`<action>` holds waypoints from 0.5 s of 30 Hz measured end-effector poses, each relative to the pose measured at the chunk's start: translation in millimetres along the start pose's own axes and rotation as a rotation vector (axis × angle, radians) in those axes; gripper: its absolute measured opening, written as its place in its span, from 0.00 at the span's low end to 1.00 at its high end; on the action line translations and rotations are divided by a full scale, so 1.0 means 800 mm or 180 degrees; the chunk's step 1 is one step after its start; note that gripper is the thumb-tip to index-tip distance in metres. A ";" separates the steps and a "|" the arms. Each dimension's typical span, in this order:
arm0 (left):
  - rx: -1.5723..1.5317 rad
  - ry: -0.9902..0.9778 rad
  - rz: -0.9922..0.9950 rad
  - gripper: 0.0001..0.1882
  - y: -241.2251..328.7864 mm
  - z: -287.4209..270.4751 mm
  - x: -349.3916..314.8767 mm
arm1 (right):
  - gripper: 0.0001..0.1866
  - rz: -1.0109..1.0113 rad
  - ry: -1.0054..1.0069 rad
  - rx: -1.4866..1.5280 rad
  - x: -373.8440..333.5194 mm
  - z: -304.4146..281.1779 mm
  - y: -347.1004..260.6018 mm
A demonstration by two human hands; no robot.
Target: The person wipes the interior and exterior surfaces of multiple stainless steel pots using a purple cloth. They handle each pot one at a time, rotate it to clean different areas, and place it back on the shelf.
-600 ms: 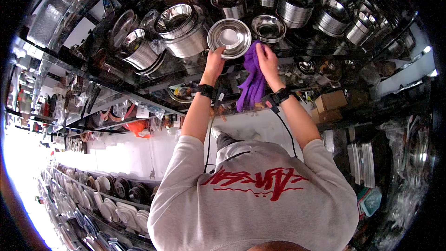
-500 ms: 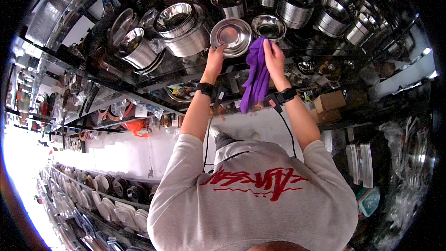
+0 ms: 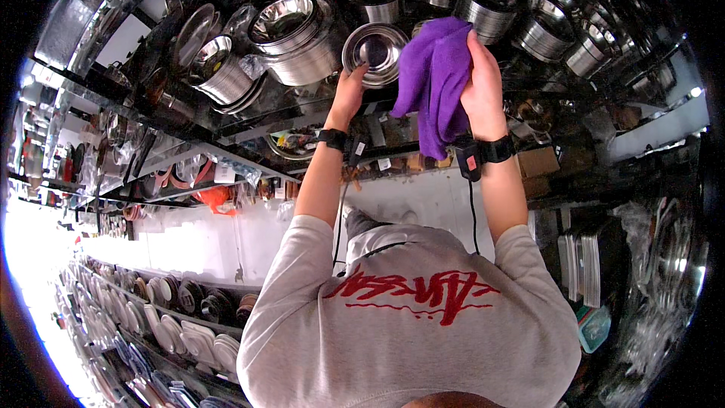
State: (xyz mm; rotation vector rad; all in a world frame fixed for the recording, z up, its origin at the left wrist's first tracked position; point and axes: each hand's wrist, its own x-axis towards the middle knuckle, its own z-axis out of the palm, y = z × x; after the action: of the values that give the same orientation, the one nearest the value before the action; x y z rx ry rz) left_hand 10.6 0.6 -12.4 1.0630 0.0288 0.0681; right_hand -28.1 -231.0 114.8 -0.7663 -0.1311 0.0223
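1. My purple cloth (image 3: 434, 83) hides the palm and most fingers of my right hand (image 3: 483, 87), and the right rim of the steel bowl (image 3: 375, 51).
2. My left hand (image 3: 349, 91) covers the bowl's lower edge.
3. The shelf items (image 3: 317, 143) behind my wrists are too small and cluttered to identify.
4. The picture's lower edge cuts off my grey shirt (image 3: 408, 332).
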 end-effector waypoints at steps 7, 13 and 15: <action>0.0055 -0.0060 -0.0147 0.16 0.018 0.016 -0.011 | 0.20 -0.1845 -0.0086 -0.1864 0.019 -0.009 0.071; 0.0134 -0.0089 0.0037 0.18 0.009 0.009 -0.005 | 0.17 -0.0930 -0.0258 -0.0680 -0.006 0.036 0.027; 0.0302 -0.0134 0.0116 0.19 0.012 0.016 -0.009 | 0.15 -0.0607 -0.0246 -0.0514 -0.001 0.031 0.025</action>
State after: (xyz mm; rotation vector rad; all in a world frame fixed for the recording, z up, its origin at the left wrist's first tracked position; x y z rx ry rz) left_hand 3.9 -6.3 1.9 1.1597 -0.0257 0.0780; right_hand -31.3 -199.7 118.9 -0.9118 -0.2816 -0.1415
